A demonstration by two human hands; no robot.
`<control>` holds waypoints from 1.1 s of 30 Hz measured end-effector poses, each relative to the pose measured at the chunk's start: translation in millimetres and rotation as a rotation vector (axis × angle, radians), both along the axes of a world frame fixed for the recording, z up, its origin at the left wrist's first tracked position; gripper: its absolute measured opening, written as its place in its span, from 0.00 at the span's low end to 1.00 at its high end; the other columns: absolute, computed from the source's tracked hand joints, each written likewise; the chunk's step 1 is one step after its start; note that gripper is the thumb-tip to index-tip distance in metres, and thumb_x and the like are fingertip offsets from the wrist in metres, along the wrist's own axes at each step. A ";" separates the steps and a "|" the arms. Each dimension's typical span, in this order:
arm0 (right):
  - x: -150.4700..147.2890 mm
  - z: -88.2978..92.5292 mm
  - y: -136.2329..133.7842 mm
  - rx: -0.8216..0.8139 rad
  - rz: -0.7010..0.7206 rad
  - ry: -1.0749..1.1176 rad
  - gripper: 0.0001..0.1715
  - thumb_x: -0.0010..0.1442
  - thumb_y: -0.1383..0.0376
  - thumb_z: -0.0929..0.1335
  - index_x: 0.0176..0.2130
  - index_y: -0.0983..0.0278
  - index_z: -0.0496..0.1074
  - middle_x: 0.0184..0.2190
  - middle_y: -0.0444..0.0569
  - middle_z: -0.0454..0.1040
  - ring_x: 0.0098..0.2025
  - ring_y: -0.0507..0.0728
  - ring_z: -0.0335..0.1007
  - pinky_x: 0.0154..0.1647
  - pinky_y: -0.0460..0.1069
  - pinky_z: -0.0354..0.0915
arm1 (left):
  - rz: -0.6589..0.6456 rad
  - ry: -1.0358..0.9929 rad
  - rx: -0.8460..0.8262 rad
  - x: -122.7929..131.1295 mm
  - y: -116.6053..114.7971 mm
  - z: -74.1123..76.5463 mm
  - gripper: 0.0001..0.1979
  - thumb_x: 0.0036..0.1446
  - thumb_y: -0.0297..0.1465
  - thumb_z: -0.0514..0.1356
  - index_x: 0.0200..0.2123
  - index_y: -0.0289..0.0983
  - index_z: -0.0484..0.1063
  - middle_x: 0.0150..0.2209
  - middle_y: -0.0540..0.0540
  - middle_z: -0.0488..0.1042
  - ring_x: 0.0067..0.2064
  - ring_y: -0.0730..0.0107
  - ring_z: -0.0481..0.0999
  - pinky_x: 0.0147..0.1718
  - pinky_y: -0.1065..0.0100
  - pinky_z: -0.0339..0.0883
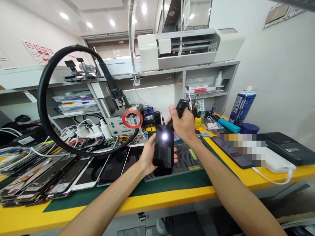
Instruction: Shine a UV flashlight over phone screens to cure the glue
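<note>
A black smartphone (162,154) is held up by my left hand (148,154), thumb along one edge and fingertips showing past the other. My right hand (183,123) is closed around a black flashlight (181,106) that slants down toward the screen. A bright white spot shines on the upper part of the phone's glass. Beneath the phone lies a grey perforated mat (183,160) with yellow-green labels, on top of a green work mat (197,183).
Several phone screens (86,175) are piled at the left. A black hose (40,95) loops above them, near a red tape roll (132,118). On the right are a blue spray can (242,106), a phone (231,150) with a cable and a black device (290,147).
</note>
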State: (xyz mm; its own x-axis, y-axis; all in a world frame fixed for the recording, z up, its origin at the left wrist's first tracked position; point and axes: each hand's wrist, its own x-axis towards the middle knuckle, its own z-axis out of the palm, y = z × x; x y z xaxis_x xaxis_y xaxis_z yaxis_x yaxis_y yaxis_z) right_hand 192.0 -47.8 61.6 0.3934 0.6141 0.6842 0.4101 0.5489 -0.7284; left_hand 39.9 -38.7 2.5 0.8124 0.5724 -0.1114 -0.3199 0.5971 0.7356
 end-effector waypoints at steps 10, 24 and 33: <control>-4.3 0.5 -5.3 -0.015 0.086 0.011 0.28 0.63 0.41 0.65 0.28 0.61 0.69 0.23 0.46 0.76 0.21 0.53 0.73 0.17 0.44 0.63 | -0.019 0.012 0.006 -0.8 -1.8 1.7 0.34 0.66 0.52 0.45 0.54 0.28 0.69 0.40 0.29 0.78 0.37 0.47 0.81 0.45 0.47 0.70; -16.8 4.4 -18.7 -0.111 0.307 -0.047 0.28 0.64 0.42 0.64 0.27 0.61 0.69 0.20 0.44 0.75 0.18 0.51 0.69 0.14 0.44 0.61 | -0.054 -0.088 0.047 -2.7 -1.7 0.6 0.33 0.66 0.53 0.43 0.43 0.31 0.75 0.36 0.34 0.79 0.35 0.52 0.81 0.39 0.53 0.74; -18.4 5.5 -23.1 -0.085 0.280 -0.121 0.26 0.65 0.44 0.65 0.28 0.60 0.69 0.22 0.44 0.75 0.25 0.53 0.73 0.21 0.45 0.65 | -0.029 -0.064 0.074 -2.7 -1.6 -1.4 0.33 0.66 0.53 0.44 0.42 0.30 0.76 0.38 0.32 0.79 0.35 0.51 0.81 0.39 0.52 0.75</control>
